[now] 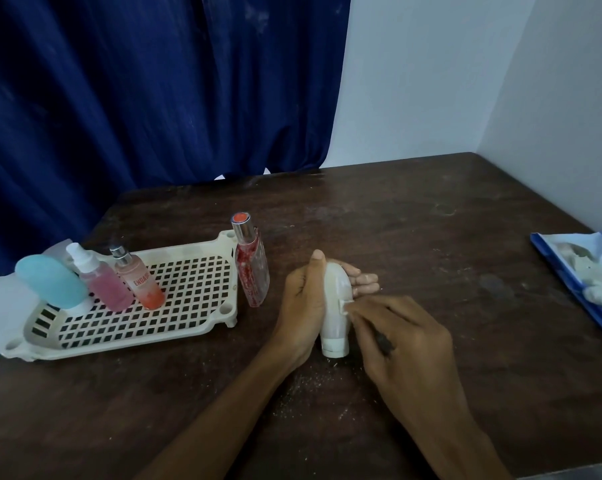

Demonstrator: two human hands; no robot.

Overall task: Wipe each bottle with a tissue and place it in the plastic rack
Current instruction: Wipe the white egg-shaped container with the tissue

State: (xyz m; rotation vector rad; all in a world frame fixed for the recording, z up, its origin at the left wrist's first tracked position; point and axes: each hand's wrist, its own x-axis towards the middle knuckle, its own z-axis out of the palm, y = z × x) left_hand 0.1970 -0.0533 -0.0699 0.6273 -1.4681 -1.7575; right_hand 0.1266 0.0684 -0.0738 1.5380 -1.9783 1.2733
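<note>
Blue curtain (154, 91), white walls (431, 81)

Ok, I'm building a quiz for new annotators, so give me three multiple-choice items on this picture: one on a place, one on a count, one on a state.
1. Where does the red bottle stand?
A. On the table, beside the rack
B. Inside the rack
C. On the blue packet

2. How many bottles stand in the rack?
A. One
B. Five
C. Three

3. What is the state of the white bottle?
A. Lying alone on the table
B. Held in the left hand while the right hand presses a tissue on it
C. Standing in the rack

Answers:
1 A: its base is on the wood, outside the rack's rim.
2 C: the blue bottle, pink bottle and orange bottle stand there.
3 B: the left hand's fingers wrap it and the tissue touches its side.
</note>
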